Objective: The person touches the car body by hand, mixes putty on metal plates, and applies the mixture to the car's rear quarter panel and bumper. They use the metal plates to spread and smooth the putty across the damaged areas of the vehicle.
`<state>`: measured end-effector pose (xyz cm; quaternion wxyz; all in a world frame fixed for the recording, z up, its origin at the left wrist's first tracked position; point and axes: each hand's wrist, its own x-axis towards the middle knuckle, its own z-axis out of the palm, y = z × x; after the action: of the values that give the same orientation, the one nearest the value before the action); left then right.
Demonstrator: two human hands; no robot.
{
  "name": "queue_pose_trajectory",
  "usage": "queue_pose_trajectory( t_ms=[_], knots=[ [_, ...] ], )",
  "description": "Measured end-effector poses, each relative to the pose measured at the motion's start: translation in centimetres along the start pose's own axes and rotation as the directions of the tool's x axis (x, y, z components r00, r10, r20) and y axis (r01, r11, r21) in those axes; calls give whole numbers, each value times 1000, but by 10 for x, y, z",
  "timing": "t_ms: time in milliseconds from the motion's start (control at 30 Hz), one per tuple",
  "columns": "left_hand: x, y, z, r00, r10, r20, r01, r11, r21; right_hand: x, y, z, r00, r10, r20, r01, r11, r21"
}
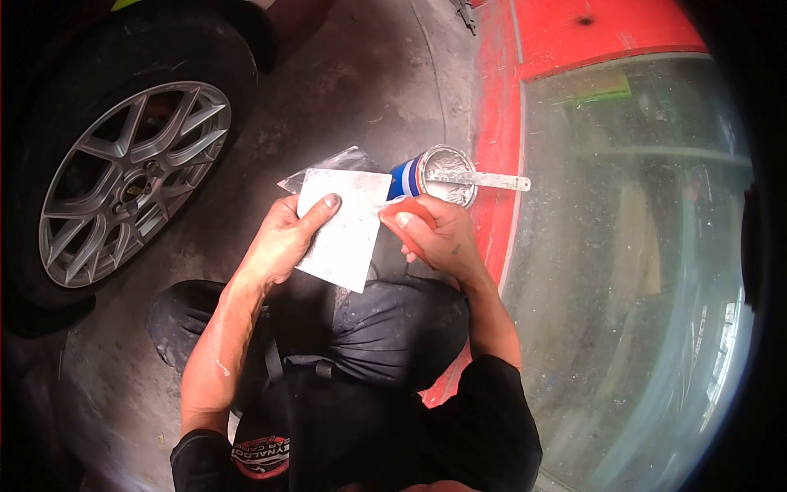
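Note:
My left hand (288,238) grips a flat white plate (344,225), its thumb lying on top near the upper left edge. A red spreader (414,231) is held in my right hand (443,238), its edge by the plate's right side. Just beyond my right hand is a blue and white can (407,180) with grey-white paste inside. Across the can's mouth lies a metal strip (492,179) with holes near its end. Behind the white plate, a dark, smeared sheet (328,166) partly shows.
A silver-spoked wheel (135,187) with a black tyre stands at the left. On the right is a red panel (498,123) framing a dusty glass pane (615,205). My bent legs (393,328) are below the plate, over the grey concrete floor (361,90).

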<state>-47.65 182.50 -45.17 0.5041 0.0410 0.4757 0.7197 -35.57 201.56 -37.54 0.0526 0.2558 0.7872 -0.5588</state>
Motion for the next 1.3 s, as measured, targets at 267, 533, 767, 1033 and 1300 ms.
queue_pose_trajectory(
  t_ms=[267,533,767,1033,1300],
  knots=[
    [-1,0,2,1000,12,11,-12,1000,14,-1,0,-1,999,52,1,-52,999,-13],
    [1,-5,3,999,33,26,-34,999,40,-4,-6,-1,998,57,-19,-59,994,-97],
    [4,-8,3,996,90,18,-91,989,112,-6,-7,-4,999,19,-36,-21,997,-73],
    [4,-5,6,997,69,26,-71,995,72,-6,-6,-6,996,61,-72,-60,998,12],
    [5,-7,9,997,75,33,-77,994,71,-4,4,-8,993,79,-85,-77,997,27]
  ],
)
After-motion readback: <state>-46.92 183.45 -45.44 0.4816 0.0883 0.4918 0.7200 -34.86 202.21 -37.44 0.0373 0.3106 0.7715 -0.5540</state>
